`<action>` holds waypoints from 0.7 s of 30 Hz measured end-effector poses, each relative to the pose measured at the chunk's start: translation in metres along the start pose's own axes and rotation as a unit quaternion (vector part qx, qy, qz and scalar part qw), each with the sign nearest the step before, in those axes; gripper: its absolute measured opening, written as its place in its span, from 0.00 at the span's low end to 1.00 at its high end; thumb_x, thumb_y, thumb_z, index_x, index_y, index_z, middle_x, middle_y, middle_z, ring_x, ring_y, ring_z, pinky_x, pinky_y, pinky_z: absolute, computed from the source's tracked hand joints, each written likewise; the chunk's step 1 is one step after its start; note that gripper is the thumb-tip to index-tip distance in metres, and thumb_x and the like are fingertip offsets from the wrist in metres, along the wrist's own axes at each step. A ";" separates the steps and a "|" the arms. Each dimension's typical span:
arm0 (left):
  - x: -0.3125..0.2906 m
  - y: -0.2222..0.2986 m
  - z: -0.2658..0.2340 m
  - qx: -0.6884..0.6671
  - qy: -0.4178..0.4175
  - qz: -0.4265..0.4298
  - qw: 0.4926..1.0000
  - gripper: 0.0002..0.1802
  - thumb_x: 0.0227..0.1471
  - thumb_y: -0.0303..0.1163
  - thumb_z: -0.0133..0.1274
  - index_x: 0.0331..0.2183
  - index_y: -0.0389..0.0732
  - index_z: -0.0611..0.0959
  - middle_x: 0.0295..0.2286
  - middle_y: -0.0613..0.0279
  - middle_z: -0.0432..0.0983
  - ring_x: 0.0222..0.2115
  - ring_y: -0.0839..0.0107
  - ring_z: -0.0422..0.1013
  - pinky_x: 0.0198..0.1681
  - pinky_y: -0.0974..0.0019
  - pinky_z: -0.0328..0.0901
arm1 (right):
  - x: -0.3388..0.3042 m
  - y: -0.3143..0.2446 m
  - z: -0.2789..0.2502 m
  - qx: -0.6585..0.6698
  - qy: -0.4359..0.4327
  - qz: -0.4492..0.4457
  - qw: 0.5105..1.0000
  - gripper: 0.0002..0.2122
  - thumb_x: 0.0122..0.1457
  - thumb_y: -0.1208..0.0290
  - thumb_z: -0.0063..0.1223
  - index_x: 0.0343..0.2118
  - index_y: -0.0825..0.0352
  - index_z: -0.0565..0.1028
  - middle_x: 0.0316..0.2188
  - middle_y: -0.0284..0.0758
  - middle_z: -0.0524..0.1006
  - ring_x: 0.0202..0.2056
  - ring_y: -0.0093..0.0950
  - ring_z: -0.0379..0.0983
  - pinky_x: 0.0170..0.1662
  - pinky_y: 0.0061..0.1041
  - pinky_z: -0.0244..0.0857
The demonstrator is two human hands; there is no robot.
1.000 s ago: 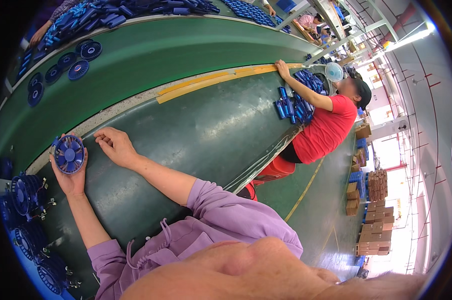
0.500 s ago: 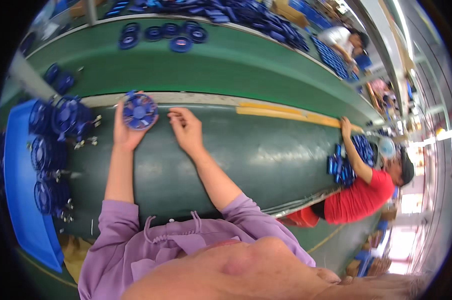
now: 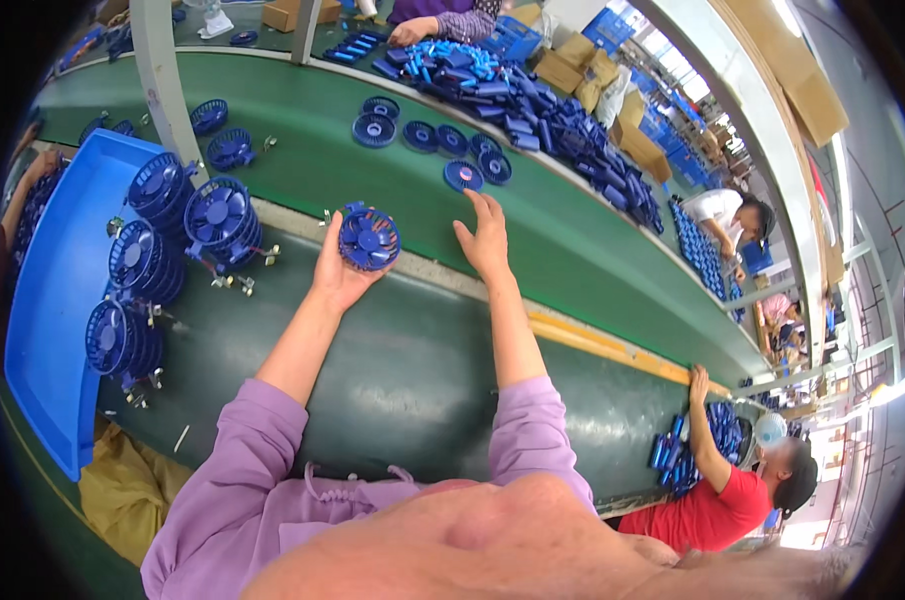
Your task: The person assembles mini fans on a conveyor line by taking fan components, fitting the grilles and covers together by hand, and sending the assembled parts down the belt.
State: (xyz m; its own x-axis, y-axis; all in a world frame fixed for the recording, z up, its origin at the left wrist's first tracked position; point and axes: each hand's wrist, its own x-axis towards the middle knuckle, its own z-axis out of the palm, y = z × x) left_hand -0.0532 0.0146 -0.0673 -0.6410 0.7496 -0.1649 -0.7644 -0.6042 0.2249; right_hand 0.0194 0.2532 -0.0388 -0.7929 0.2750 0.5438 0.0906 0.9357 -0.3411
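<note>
My left hand is closed round a blue round fan housing, its blades facing up and a small wired part poking out at the side. Over the edge of the green conveyor belt, my right hand reaches away from me with fingers stretched and apart, holding nothing. Just beyond its fingertips lies a round blue fan cover with a light centre; whether they touch it I cannot tell. Several similar blue covers lie beside it.
Stacked fan housings with dangling wires stand at the left by a blue tray. A metal post rises behind them. Blue parts are heaped past the belt. A person in red works at the right, near a yellow strip.
My view has shifted, bringing more of the belt into sight. My right hand has moved forward over the belt toward the covers and its fingers have spread. The left still holds the fan housing.
</note>
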 end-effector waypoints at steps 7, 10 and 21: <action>0.013 -0.008 0.001 0.001 -0.068 -0.015 0.998 0.28 0.60 0.56 0.37 0.52 0.46 0.71 0.48 0.60 0.71 0.49 0.64 0.68 0.53 0.54 0.63 | 0.129 0.110 0.047 -0.150 -0.100 0.090 0.980 0.34 0.44 0.45 0.62 0.57 0.40 0.64 0.63 0.46 0.52 0.62 0.50 0.48 0.58 0.53 0.51; 0.018 -0.011 -0.001 -0.005 -0.083 -0.007 0.997 0.31 0.60 0.57 0.36 0.53 0.43 0.70 0.51 0.53 0.68 0.52 0.62 0.65 0.56 0.56 0.60 | 0.163 0.129 0.058 -0.169 -0.167 0.184 0.954 0.37 0.45 0.34 0.54 0.60 0.38 0.61 0.65 0.42 0.50 0.65 0.47 0.43 0.59 0.58 0.45; 0.024 -0.004 -0.007 -0.019 -0.092 -0.007 0.996 0.30 0.60 0.55 0.37 0.53 0.43 0.70 0.51 0.54 0.68 0.53 0.62 0.65 0.56 0.55 0.60 | 0.085 0.115 0.050 -0.078 -0.132 0.017 0.988 0.16 0.48 0.56 0.60 0.37 0.58 0.77 0.54 0.38 0.70 0.53 0.41 0.65 0.55 0.38 0.59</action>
State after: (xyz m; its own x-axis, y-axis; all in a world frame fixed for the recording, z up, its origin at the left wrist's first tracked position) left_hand -0.0658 0.0329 -0.0790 -0.6088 0.7933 0.0116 -0.7780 -0.5998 0.1869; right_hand -0.0678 0.3735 -0.0700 -0.9157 0.2585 0.3077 0.1947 0.9552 -0.2229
